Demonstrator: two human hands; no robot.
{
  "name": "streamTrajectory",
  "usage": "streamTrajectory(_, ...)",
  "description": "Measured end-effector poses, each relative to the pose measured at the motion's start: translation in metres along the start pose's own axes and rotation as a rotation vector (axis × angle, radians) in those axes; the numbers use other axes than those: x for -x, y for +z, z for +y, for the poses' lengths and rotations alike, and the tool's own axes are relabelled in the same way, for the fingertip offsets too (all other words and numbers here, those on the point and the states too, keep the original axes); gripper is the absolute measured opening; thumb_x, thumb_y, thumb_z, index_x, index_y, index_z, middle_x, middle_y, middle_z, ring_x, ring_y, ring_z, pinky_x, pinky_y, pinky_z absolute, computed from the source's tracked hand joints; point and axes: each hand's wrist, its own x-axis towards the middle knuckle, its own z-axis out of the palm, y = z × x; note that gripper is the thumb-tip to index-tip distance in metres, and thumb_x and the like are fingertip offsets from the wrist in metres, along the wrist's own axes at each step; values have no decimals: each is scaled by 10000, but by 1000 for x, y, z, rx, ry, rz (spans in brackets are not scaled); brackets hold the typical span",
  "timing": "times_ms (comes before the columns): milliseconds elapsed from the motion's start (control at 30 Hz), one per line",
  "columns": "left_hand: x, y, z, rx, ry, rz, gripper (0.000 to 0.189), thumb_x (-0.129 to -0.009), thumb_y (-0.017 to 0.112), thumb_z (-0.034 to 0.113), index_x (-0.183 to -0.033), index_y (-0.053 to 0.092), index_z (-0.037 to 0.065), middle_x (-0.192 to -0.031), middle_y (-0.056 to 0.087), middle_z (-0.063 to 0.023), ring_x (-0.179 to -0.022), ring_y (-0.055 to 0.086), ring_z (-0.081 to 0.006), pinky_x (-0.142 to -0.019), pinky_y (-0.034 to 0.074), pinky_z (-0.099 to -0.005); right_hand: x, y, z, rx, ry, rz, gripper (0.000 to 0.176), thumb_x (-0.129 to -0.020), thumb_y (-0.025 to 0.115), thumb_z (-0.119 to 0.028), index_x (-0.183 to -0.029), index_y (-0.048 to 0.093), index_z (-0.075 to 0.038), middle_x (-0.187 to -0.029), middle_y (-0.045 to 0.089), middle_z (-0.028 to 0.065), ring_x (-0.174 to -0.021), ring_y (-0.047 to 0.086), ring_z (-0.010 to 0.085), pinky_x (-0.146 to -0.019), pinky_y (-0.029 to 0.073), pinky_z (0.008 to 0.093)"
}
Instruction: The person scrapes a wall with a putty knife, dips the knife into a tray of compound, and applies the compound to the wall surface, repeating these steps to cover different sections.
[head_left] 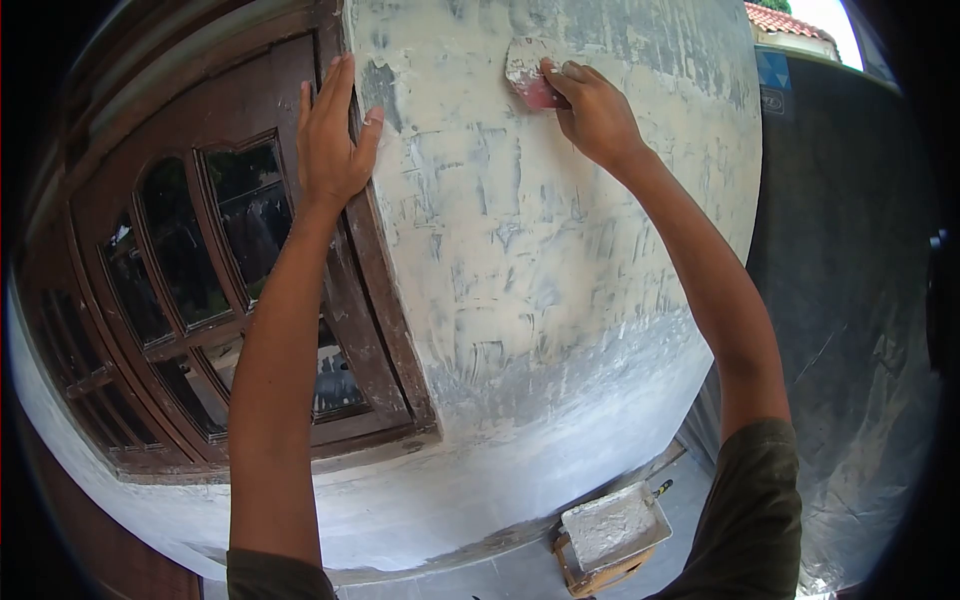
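Observation:
My right hand (600, 115) grips a red putty scraper (535, 80) smeared with pale filler. Its blade lies against the upper part of the wall (470, 270), which carries patchy cream filler over grey. To the left, my left hand (335, 140) rests with fingers stretched upward on the brown wooden window frame (385, 290), its thumb pointing toward the wall edge. A little white residue shows on that thumb. Between the two hands lies a strip of filled wall.
Low at the right, a tray of white filler (615, 525) sits on a wooden stool (590, 578), with a dark handle (663, 488) at its corner. Dark plastic sheeting (850, 300) hangs on the right. Paned brown window shutters (200, 240) fill the left side.

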Motion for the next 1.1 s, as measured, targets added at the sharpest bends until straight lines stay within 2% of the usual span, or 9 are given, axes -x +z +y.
streamTrajectory(67, -1, 1, 0, 1, -3, -5, 635, -938, 569, 285, -1464, 416, -35, -1472, 485, -217, -1416, 407, -348, -1194, 183, -539, 4, -8, 0, -8, -4, -14, 440, -786, 611, 18, -1218, 651, -52, -1019, 657, 89, -989, 628, 292, -820, 555, 404)
streamTrajectory(133, 0, 0, 3, 5, -12, -7, 638, -935, 573, 280, -1467, 412, -34, -1473, 484, -217, -1419, 402, -348, -1196, 178, -538, 5, -16, 3, -95, -23, -19, 460, -779, 642, 43, -1232, 650, -30, -895, 613, 127, -885, 614, 313, -772, 525, 406)
streamTrajectory(333, -2, -2, 5, -6, -29, -18, 646, -923, 590, 255, -1472, 405, -31, -1479, 477, -215, -1423, 396, -345, -1200, 169, -538, -36, -19, 14, -60, -15, 85, 454, -802, 622, 34, -1249, 648, -38, -903, 600, 129, -850, 610, 316, -738, 507, 403)
streamTrajectory(400, -2, -3, 5, -13, -32, -23, 647, -920, 594, 249, -1472, 405, -30, -1480, 477, -214, -1422, 397, -345, -1200, 170, -538, -51, -13, 11, -46, 14, 61, 429, -819, 619, 16, -1243, 652, -38, -908, 603, 126, -871, 613, 309, -756, 509, 406)
streamTrajectory(467, -2, -3, 5, 1, -32, -23, 644, -920, 591, 250, -1471, 407, -28, -1481, 476, -213, -1421, 398, -344, -1200, 172, -539, -61, -7, 8, 7, 4, 75, 309, -831, 613, -28, -1133, 675, -54, -951, 646, 115, -932, 633, 309, -789, 545, 423)
streamTrajectory(667, -2, -2, 5, 3, -37, -13, 639, -919, 587, 254, -1465, 416, -29, -1476, 482, -213, -1417, 405, -342, -1198, 176, -537, -47, 15, -1, 20, -6, 41, 421, -774, 600, 13, -1189, 645, -43, -1043, 655, 109, -1036, 621, 317, -833, 553, 416)
streamTrajectory(900, -3, 1, 1, -6, -18, -7, 642, -920, 589, 268, -1463, 421, -30, -1470, 490, -212, -1415, 409, -341, -1198, 177, -533, -7, 4, -12, -29, 21, -51, 428, -772, 603, 12, -1195, 641, -42, -1063, 655, 98, -1049, 618, 296, -838, 552, 412)
streamTrajectory(1000, 5, 2, 0, -3, -16, -9, 639, -922, 593, 274, -1461, 425, -26, -1463, 496, -214, -1408, 417, -343, -1197, 179, -531, 13, -5, -25, -56, 26, -85, 403, -777, 631, -6, -1176, 664, -54, -1021, 661, 80, -997, 634, 276, -828, 557, 395)
streamTrajectory(1100, -1, 2, -2, 2, 20, 29, 635, -923, 597, 281, -1456, 432, -22, -1456, 503, -215, -1402, 425, -346, -1194, 186, -532, 4, -15, -28, -48, -117, 102, 357, -765, 680, -28, -1115, 717, -85, -927, 666, 60, -887, 652, 244, -739, 572, 356)
